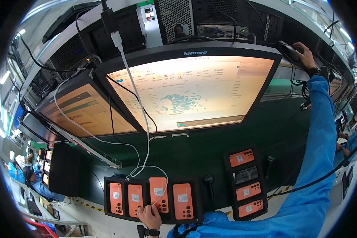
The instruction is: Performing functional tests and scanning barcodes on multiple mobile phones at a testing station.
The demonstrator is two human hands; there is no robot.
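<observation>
Against the near edge of the black tray (pixel 107 198), the left hand (pixel 150 216) curls its fingers on an upright orange phone (pixel 158 194) cabled with white, while the right hand (pixel 304 55) far beyond the big monitor (pixel 190 91) cups a black mouse (pixel 288 51).

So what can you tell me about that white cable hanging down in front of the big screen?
The white cable is thin and looks like plastic. It starts at a white plug under a black adapter near the top, drops across the large lit monitor, then curls in loose loops above a black tray of orange phones. Its end reaches the phone by the left hand.
</observation>
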